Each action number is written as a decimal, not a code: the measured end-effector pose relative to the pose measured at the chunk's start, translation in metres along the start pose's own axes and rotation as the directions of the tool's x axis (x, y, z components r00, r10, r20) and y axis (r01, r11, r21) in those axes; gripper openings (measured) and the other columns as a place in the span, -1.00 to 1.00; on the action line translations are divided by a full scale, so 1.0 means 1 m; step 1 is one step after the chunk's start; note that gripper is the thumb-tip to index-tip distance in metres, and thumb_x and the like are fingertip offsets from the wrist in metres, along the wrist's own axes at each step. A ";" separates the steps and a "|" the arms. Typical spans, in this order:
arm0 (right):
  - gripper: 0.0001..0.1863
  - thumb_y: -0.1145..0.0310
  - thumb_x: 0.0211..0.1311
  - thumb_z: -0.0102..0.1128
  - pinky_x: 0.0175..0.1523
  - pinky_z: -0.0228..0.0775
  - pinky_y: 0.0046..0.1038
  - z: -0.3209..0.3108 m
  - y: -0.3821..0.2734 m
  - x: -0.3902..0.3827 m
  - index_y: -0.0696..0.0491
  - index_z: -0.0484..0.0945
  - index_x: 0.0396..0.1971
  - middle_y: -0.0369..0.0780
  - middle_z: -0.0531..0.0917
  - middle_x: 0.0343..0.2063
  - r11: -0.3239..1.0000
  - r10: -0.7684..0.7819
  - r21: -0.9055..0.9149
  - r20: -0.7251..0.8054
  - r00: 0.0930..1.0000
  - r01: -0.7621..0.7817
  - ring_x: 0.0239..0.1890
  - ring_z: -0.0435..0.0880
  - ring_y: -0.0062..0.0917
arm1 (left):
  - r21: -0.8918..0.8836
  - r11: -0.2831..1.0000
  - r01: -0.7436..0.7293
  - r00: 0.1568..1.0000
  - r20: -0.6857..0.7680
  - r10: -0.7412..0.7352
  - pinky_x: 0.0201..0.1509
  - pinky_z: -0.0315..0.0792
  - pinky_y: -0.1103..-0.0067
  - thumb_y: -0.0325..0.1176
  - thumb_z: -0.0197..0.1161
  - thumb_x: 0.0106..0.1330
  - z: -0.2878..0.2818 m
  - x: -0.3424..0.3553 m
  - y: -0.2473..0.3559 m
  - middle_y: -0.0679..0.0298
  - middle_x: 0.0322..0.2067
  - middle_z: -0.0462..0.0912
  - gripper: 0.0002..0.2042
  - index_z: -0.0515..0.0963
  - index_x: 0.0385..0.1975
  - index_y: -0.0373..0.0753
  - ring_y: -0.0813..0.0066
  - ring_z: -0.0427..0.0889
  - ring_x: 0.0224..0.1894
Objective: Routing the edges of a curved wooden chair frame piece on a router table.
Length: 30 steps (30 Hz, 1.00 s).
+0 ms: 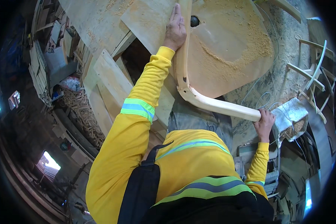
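Note:
A pale L-shaped wooden frame piece (224,107) bends round in front of me, with small holes at its corner. One arm of it runs away from me over the worktable, the other out to the right. My left hand (176,31) lies along the far arm, fingers stretched out and pressed flat on the wood. Round the right end of the piece, the fingers of my right hand (265,122) are wrapped. Just right of the far arm, a round black spindle (194,21) sticks up through a board (227,48) strewn with sawdust.
Left of the piece, flat boards (112,78) lie over a dark gap. A dusty block-shaped object (292,115) stands beside my right hand, with a thin cable (255,87) nearby. Curved wooden parts (317,71) are piled at the right, wood scraps (82,112) at the left.

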State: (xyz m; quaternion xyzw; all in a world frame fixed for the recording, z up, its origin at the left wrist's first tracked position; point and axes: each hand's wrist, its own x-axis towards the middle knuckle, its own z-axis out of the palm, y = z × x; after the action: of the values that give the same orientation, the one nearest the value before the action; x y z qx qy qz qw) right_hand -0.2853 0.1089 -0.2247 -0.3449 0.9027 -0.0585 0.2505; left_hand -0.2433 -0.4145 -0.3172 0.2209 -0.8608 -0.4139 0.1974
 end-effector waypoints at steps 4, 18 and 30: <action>-0.59 0.23 -0.01 0.22 0.17 0.18 -0.14 0.001 -0.007 -0.001 0.00 0.57 -0.10 -0.16 0.55 -0.23 1.000 -0.003 0.005 -0.038 0.999 0.003 -0.07 0.49 -0.19 | 0.043 0.999 -0.003 0.999 0.033 0.002 0.53 0.06 0.37 -0.37 -0.14 0.49 -0.002 0.008 -0.001 -0.21 0.41 0.19 -0.47 0.12 0.42 -0.47 -0.07 0.17 0.47; -0.47 0.37 -0.19 0.33 0.16 0.18 -0.14 0.015 -0.029 -0.008 0.01 0.56 -0.05 -0.19 0.56 -0.19 0.999 0.048 0.020 -0.017 0.999 -0.048 -0.04 0.49 -0.19 | -0.107 0.994 0.032 0.995 0.095 -0.022 0.49 0.14 0.37 -0.42 -0.12 0.50 -0.007 0.028 0.003 -0.23 0.29 0.36 -0.53 0.25 0.35 -0.49 -0.02 0.27 0.41; -0.35 0.30 -0.26 0.49 0.14 0.21 -0.13 0.016 -0.053 -0.012 0.01 0.53 0.00 -0.18 0.55 -0.19 0.997 0.081 -0.006 0.075 0.994 -0.081 -0.05 0.49 -0.18 | -0.042 0.998 -0.052 0.993 0.105 0.056 0.54 0.06 0.38 -0.46 -0.14 0.46 -0.004 0.047 -0.010 -0.22 0.37 0.25 -0.53 0.27 0.34 -0.51 0.00 0.17 0.48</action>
State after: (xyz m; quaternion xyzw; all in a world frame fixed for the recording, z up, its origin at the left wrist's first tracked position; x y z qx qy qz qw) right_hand -0.2381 0.0781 -0.2191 -0.3104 0.9059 -0.0341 0.2862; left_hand -0.2782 -0.4481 -0.3153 0.1713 -0.8674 -0.4363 0.1671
